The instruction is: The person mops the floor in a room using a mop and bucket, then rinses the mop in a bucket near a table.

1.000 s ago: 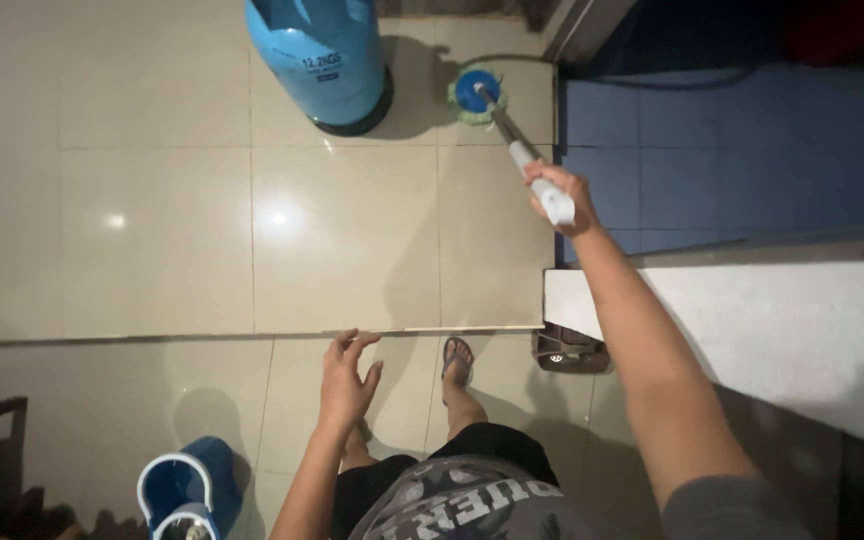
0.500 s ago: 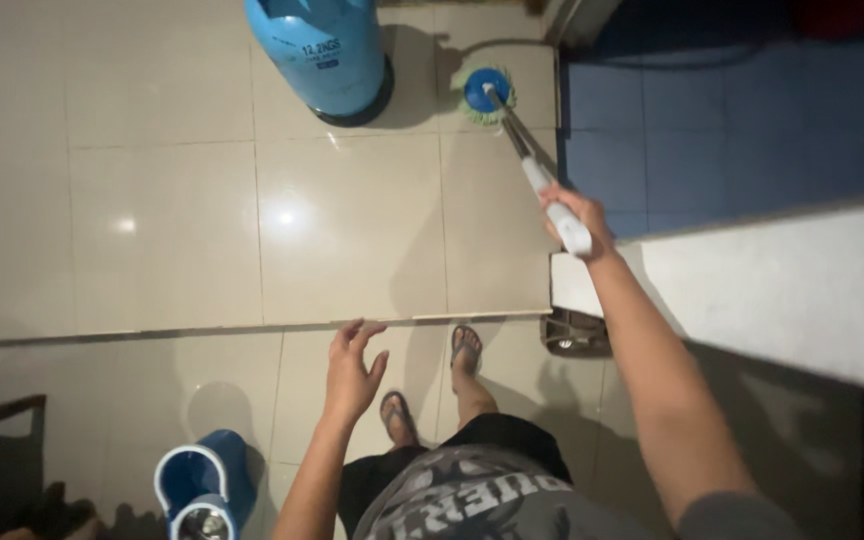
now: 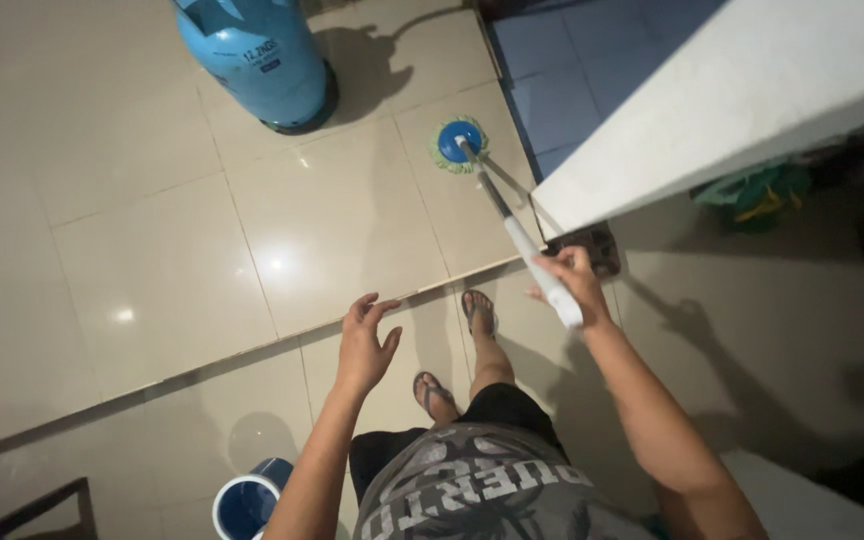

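Note:
My right hand [image 3: 574, 280] grips the white handle of a spin mop [image 3: 514, 227]. The pole slants away from me to the round blue and green mop head [image 3: 458, 144], which rests on the beige tiled floor [image 3: 152, 230]. My left hand [image 3: 366, 345] hovers in front of me with fingers spread, holding nothing. My feet in flip-flops [image 3: 480, 313] stand just below a low step edge in the tiles.
A large blue gas cylinder [image 3: 252, 55] stands on the floor far left of the mop head. A white wall [image 3: 712, 90] runs along the right, with blue tiles [image 3: 572, 70] behind it. A blue mop bucket [image 3: 249, 500] sits near my left side. A dark floor drain [image 3: 597, 250] lies by the wall's corner.
My right hand has drawn the mop back toward me, and the mop head slid away from the cylinder. The view swung right and tilted. My left hand stayed open.

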